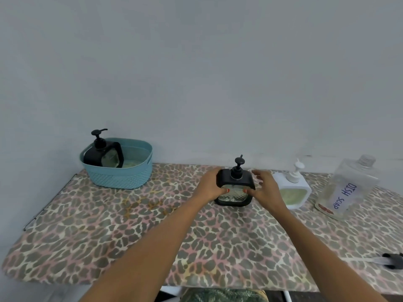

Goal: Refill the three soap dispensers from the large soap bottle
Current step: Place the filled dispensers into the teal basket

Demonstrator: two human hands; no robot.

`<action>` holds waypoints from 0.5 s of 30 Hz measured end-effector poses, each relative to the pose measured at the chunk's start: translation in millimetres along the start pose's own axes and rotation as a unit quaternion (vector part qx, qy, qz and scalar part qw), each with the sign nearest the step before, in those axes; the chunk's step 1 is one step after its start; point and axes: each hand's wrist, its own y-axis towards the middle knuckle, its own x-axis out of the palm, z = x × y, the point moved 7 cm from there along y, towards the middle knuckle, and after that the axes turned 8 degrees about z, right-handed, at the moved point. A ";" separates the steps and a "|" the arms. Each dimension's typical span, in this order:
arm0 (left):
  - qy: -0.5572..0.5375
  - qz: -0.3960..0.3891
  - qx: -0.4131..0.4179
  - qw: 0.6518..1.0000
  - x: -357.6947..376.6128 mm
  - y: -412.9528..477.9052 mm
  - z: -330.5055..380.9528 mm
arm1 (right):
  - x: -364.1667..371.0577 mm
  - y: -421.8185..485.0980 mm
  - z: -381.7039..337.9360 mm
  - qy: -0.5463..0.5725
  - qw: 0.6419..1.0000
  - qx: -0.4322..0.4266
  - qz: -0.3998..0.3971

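A black-framed glass soap dispenser (234,194) with a black pump stands mid-table. My left hand (210,185) grips its left side. My right hand (265,188) touches its right side with the thumb on the glass and the fingers spread apart. Just to the right stands a white dispenser (294,194) holding pale green soap. A second black dispenser (104,154) leans inside the teal basket (122,175) at the back left. The large clear soap bottle (346,188), labelled DISH SOAP, stands at the far right with no cap on it and looks nearly drained.
The table is covered in a leopard-print cloth (152,236) and meets a plain wall behind. A black pump head with a clear tube (390,260) lies at the right edge. The basket also holds something pale at its bottom.
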 end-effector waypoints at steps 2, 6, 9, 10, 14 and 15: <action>-0.006 0.001 -0.001 1.000 4.0 5.3 -3.5 | 7.9 3.9 3.7 -0.007 1.000 -0.008 -0.028; -0.015 0.013 -0.003 1.000 5.9 11.8 -8.2 | 19.8 8.5 4.8 0.015 0.998 -0.011 -0.062; -0.022 0.015 0.004 1.000 2.9 13.0 -9.1 | 19.9 11.4 3.1 0.031 0.997 -0.011 -0.065; -0.024 0.014 0.007 1.000 1.9 13.0 -9.0 | 18.5 12.3 1.8 0.031 0.997 -0.013 -0.065; -0.032 0.007 0.018 0.999 -5.4 9.6 -4.8 | 12.4 12.9 -7.5 0.028 0.997 -0.031 -0.070; -0.031 0.008 0.022 0.999 -9.8 8.4 -1.9 | 10.6 13.2 -11.2 0.027 0.996 -0.036 -0.071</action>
